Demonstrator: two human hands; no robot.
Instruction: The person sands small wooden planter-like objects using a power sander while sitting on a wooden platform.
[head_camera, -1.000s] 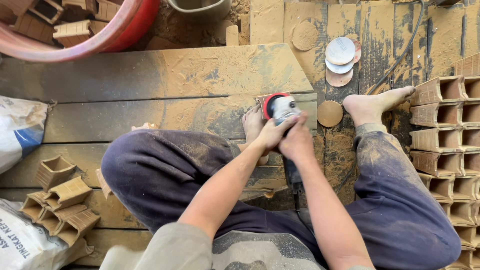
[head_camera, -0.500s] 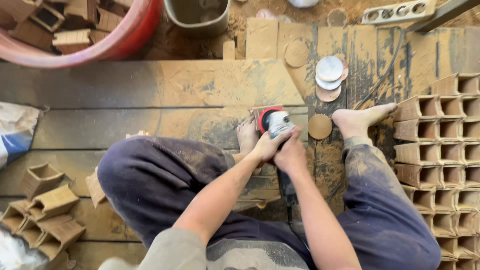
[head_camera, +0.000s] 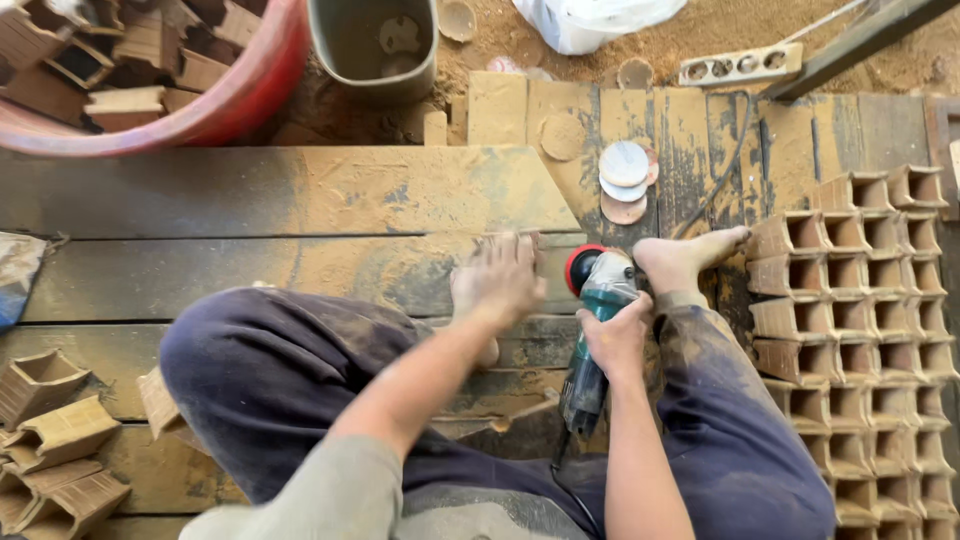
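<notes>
Sitting cross-legged on a dusty plank floor (head_camera: 300, 200), the person has small open-ended wooden boxes (head_camera: 50, 430) piled at far left. The left hand (head_camera: 500, 280) hovers palm-down over the boards, fingers spread and holding nothing. Just beside it, the right hand (head_camera: 618, 335) has its fingers wrapped round the body of a teal angle grinder (head_camera: 592, 330), its red-guarded head pointing away. Sanding discs (head_camera: 625, 180) lie beyond; stacked boxes (head_camera: 860, 300) fill the right. The work looks paused between pieces: the free hand must fetch a box before grinding.
</notes>
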